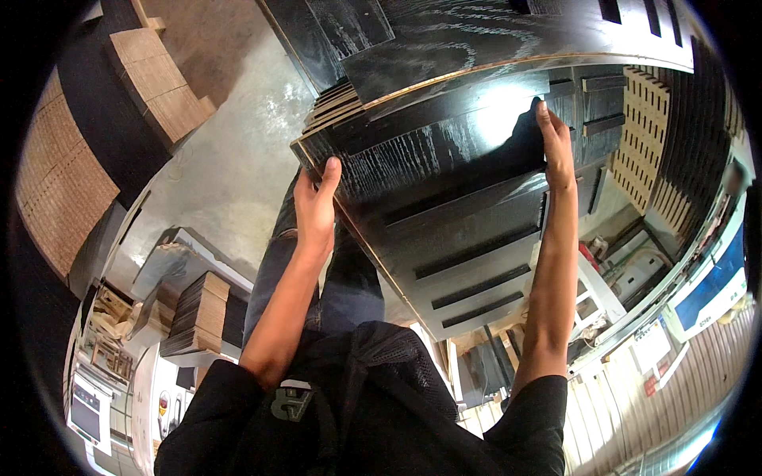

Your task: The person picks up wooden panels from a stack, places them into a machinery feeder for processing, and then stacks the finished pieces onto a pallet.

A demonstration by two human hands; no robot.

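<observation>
A black wood-grain panel (421,170) with long rectangular slots is tilted in front of my body. My left hand (316,208) grips its left edge, thumb on the upper face and fingers mostly hidden behind the edge. Farther up on the right, my right hand (558,147) holds the panel by its other side, thumb raised and its remaining fingers partly out of sight. The right hand and arm cast a dark shadow across the glossy face. Just beyond lies another black board (444,51) with a pale raw edge, above a stack of thin board edges (333,107).
Brown board stacks (155,79) stand at the left beside concrete floor (238,103). Bundled brown boards (198,313) sit at lower left. Slotted pale boards (641,135) and black stacks are at right, near a blue-screened monitor (710,278).
</observation>
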